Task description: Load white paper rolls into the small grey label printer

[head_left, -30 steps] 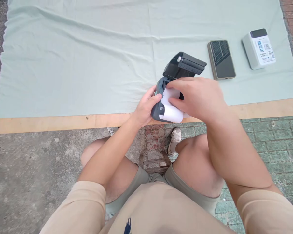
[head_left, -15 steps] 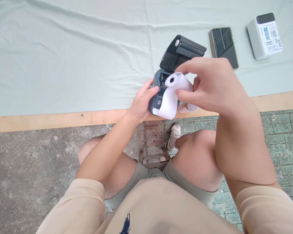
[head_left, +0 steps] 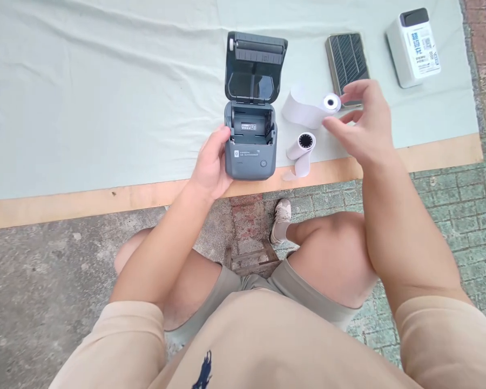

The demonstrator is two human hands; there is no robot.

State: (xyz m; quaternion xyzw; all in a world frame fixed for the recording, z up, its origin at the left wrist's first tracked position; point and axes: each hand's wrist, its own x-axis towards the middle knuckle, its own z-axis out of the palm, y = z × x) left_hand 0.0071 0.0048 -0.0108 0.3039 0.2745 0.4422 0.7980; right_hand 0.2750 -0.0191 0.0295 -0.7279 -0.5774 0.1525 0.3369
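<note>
My left hand is closed around the left side of a dark grey portable label printer. The printer's lid stands raised, showing a bare paper bay with a small label inside. To its right, a white paper roll lies on the cloth with a curled strip trailing to the left. My right hand is right beside this roll, thumb and fingers apart, holding nothing. Nearer the table edge sits a second paper roll with a black core, its loose end hanging toward the wooden edge.
A dark phone-like slab with a striped surface lies behind my right hand. Farther right stands a white box-shaped device with a printed label. A pale green cloth covers the table up to its bare wooden edge.
The paper roll has left the printer and my right hand, and now lies on the cloth to the right. My left hand has shifted left and turned the printer to face me.
</note>
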